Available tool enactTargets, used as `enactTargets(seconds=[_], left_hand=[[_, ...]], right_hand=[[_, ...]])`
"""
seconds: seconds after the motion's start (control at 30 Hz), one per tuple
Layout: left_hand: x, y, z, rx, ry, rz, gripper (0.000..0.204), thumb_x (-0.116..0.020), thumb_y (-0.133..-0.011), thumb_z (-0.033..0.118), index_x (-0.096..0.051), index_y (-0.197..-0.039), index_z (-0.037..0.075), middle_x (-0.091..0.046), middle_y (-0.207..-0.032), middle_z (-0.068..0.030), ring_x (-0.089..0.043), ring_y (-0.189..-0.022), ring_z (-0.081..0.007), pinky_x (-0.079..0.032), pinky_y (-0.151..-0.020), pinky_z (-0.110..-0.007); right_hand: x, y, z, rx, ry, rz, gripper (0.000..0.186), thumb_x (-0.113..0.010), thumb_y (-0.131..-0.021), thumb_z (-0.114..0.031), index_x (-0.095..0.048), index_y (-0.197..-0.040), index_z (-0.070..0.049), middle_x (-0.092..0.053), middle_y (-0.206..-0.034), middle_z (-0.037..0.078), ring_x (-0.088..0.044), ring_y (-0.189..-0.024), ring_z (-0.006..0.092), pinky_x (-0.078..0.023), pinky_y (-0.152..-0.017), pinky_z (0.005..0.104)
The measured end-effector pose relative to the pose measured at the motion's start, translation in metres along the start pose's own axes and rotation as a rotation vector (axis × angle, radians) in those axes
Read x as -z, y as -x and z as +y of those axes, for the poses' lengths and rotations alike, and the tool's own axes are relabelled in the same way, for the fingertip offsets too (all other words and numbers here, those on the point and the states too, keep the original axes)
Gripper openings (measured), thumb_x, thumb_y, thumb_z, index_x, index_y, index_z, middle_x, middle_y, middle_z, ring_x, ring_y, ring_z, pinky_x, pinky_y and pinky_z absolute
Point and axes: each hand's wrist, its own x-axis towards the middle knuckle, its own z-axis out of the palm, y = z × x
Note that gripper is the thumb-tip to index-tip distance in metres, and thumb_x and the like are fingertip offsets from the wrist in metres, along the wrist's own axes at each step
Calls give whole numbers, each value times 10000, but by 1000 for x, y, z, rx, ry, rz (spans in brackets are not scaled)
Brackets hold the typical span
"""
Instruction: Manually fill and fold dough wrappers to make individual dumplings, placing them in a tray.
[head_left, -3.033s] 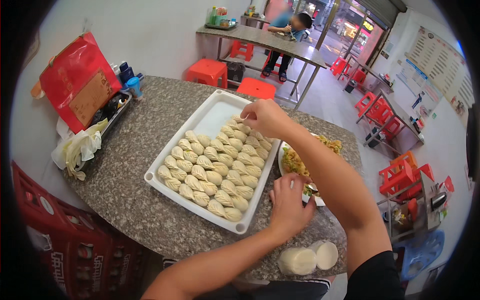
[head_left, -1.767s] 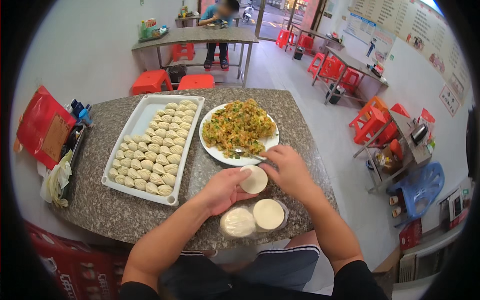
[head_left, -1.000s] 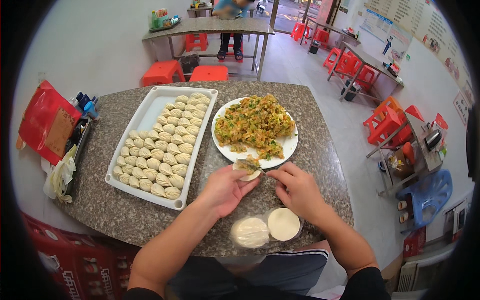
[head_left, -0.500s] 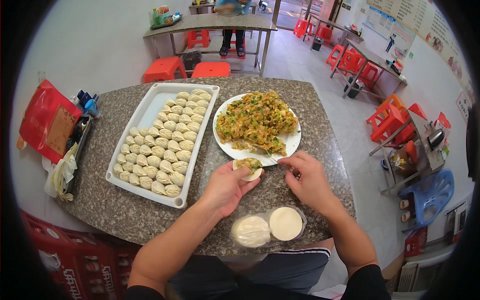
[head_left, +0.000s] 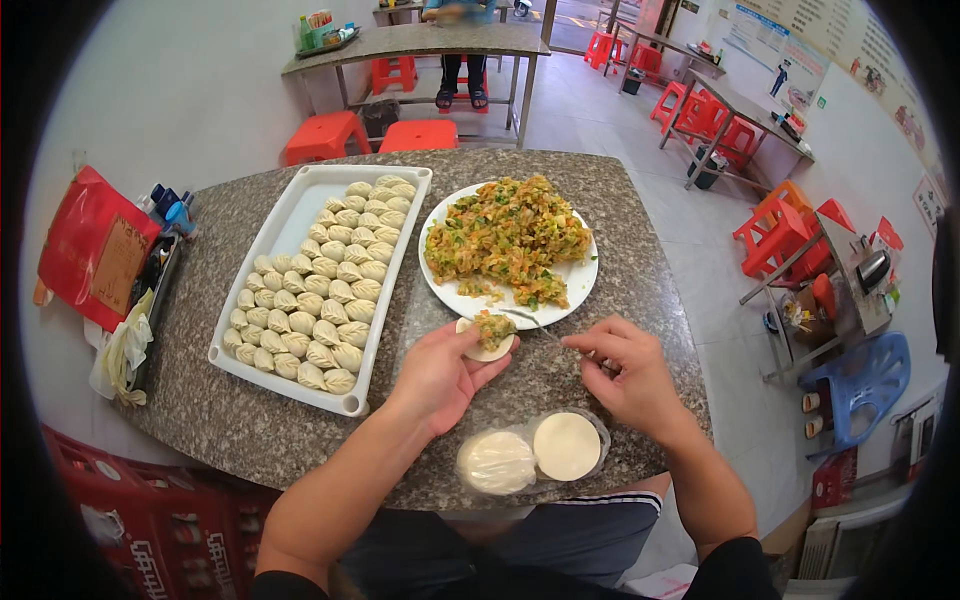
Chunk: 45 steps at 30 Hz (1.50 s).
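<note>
My left hand [head_left: 432, 372] cradles a round dumpling wrapper [head_left: 487, 354], its fingers closed around the edge. A mound of chopped vegetable filling [head_left: 494, 329] sits on the wrapper. My right hand [head_left: 632, 376] pinches a thin metal utensil [head_left: 540, 325], probably a small spoon or spatula, its tip just beside the filling. Beyond both hands stands a white plate [head_left: 588, 283] heaped with the same orange and green filling [head_left: 510, 240]. Nearer me lie two stacks of round wrappers, one bare [head_left: 567, 446] and one under clear plastic [head_left: 497, 462].
A white tray [head_left: 216, 354] at left holds rows of pleated dumplings [head_left: 318, 290]. At the speckled table's [head_left: 400, 460] left edge are a red bag [head_left: 95, 245] and a dark tray of small items. Red stools [head_left: 325, 137] and a seated person's legs [head_left: 462, 82] show beyond.
My right hand has drawn slightly right and down, bringing the utensil from the plate's rim toward the wrapper. My left hand has shifted a little left, tilting the wrapper.
</note>
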Motion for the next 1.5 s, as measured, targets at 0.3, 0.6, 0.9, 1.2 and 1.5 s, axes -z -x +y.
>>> enactTargets(seconds=[0.3, 0.6, 0.9, 1.2, 1.5], left_hand=[[-6, -3, -2, 7, -76, 0, 341, -447, -1129, 73, -508, -1432, -72, -661, -1391, -197, -699, -1260, -315, -603, -1078, -405], [-7, 1, -3, -11, -46, 12, 336, -459, -1118, 50, -516, -1420, -85, -657, -1396, -199, -695, -1260, -301, -591, -1099, -401], [2, 11, 4, -8, -78, 25, 333, -501, -1104, 40, -533, -1417, -69, -680, -1366, -187, -695, -1263, -285, -592, -1087, -392], [8, 20, 19, 6, -143, -197, 404, -535, -1077, 14, -516, -1479, -25, -667, -1406, -166, -685, -1285, -277, -568, -1113, -411], [-11, -13, 23, -156, -370, -392, 451, -694, -1001, 11, -581, -1438, -7, -675, -1365, -85, -682, -1209, -161, -551, -1071, -338]], right_hand=[[-3, -49, 6, 89, 203, -119, 298, -704, -850, -3, -794, -1131, -47, -700, -972, 161, -713, -833, 358, -578, -780, 447], [-6, 0, -4, -113, 13, -43, 299, -689, -877, 27, -777, -1158, -27, -696, -974, 142, -726, -821, 291, -592, -747, 377], [-1, -16, 0, -49, -98, -97, 347, -694, -855, 35, -784, -1181, -42, -687, -1015, 120, -723, -830, 283, -599, -772, 386], [-12, -40, 7, 325, 300, 5, 300, -790, -799, -58, -796, -1096, -105, -691, -1038, 57, -691, -963, 282, -581, -820, 411], [-14, -69, 9, 540, 70, 112, 186, -852, -839, -130, -782, -1007, -90, -698, -935, 58, -670, -857, 270, -559, -763, 405]])
